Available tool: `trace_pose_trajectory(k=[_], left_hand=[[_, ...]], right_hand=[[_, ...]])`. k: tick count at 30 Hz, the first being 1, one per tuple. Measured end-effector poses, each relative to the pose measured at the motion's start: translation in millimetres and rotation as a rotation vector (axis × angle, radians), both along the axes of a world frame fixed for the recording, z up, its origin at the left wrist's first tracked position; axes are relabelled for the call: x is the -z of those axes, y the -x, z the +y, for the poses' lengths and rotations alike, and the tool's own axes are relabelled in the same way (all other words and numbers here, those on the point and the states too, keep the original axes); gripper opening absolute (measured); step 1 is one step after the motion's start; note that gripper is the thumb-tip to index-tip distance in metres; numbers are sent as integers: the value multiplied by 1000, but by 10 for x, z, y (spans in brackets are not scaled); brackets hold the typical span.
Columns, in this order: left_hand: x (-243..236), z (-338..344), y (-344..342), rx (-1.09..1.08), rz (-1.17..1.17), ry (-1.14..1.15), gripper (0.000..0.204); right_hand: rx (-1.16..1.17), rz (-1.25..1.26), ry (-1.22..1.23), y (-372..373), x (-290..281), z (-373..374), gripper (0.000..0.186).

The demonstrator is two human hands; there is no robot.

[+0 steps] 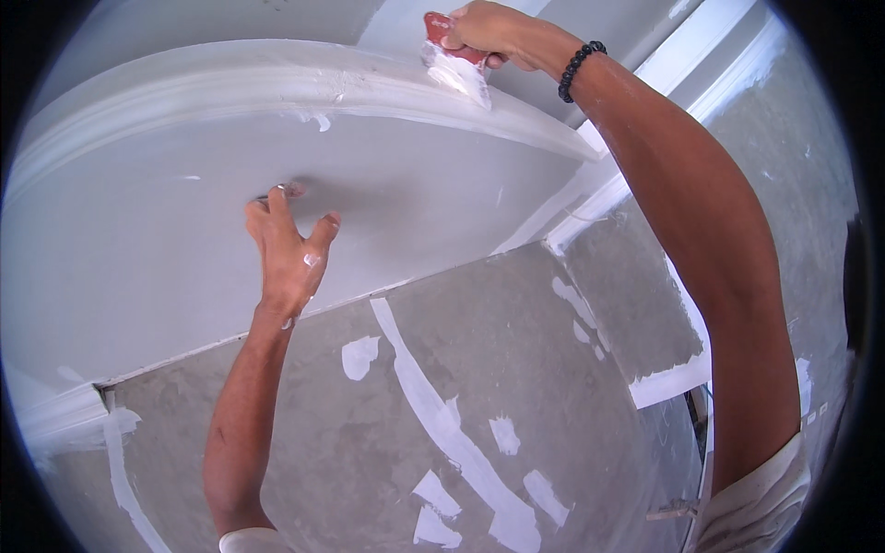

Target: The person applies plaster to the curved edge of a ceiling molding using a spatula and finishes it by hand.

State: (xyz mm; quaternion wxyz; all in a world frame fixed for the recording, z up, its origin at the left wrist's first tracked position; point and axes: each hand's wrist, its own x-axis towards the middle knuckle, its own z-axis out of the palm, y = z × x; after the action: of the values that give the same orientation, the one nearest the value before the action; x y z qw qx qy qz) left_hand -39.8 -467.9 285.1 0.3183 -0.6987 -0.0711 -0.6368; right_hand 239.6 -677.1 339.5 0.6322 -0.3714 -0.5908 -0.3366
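My right hand [502, 35] grips a red-handled putty knife [458, 74] whose blade is thickly coated in white filler. The blade lies at the curved white moulding [277, 78], near its right part. Whether its edge presses on the surface is hard to tell. Lower and to the left, my left hand [293, 247] is raised against the smooth grey panel [415, 194], its fingers bent and thumb spread apart. Its fingertips seem to touch the panel, and a shadow falls beside them. White smears mark the skin of this hand. A black bead bracelet [579, 72] circles my right wrist.
Below the panel stands a grey plastered wall [323, 433] with white filler patches and a long white strip [433, 415]. White cornice pieces [64, 424] meet the panel at the left corner. On the right, white-edged trim [673, 382] borders a recess.
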Motion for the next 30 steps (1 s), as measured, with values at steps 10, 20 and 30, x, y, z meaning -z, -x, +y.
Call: trace_pose_trajectory(k=[10,20,30], left_hand=[[10,-32,30,13,7,24,57],[-56,41,16,25,5,28,54],[-69,89,87,-15,19,10,55]], right_hand=[[-81,-42,-108,1034,341,-383,24],[-116,-116,-581,-963,142,141,20],[204,448,-375,-1420,204,775,25]])
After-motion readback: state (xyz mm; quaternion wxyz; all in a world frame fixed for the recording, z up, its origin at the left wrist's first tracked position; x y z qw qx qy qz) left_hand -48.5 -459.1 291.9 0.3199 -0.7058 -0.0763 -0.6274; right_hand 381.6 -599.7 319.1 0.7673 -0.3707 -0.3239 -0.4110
